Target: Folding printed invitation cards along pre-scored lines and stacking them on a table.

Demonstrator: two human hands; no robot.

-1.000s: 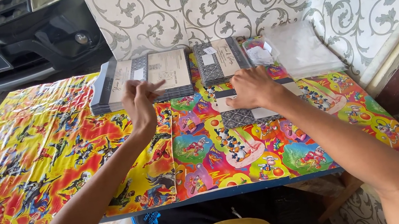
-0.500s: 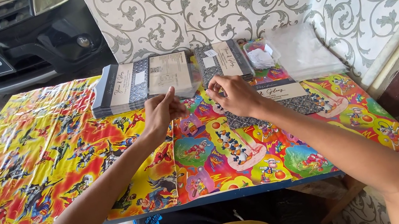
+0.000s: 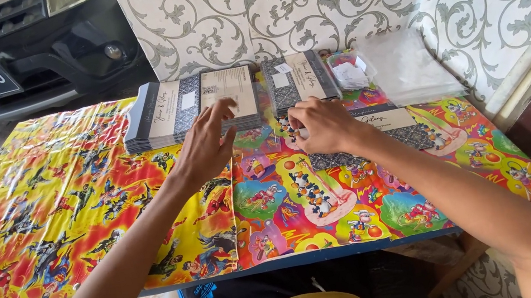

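A counter (image 3: 40, 232) covered in bright cartoon-print wrap stands against a wall papered with grey scrolls. Toward the counter's right edge a card (image 3: 392, 126) with a dark patterned band lies flat under the right wrist. The right hand (image 3: 323, 126) rests above it, fingers curled narrow on something small I cannot make out. The left hand (image 3: 206, 145) reaches forward, fingers spread wide, tips touching the stack of cards (image 3: 189, 108) along the far edge. Beside it lies a smaller stack (image 3: 300, 77), then a clear bag (image 3: 404, 66) toward the far right corner. A dark car (image 3: 9, 56) stands beyond the counter's far left corner.
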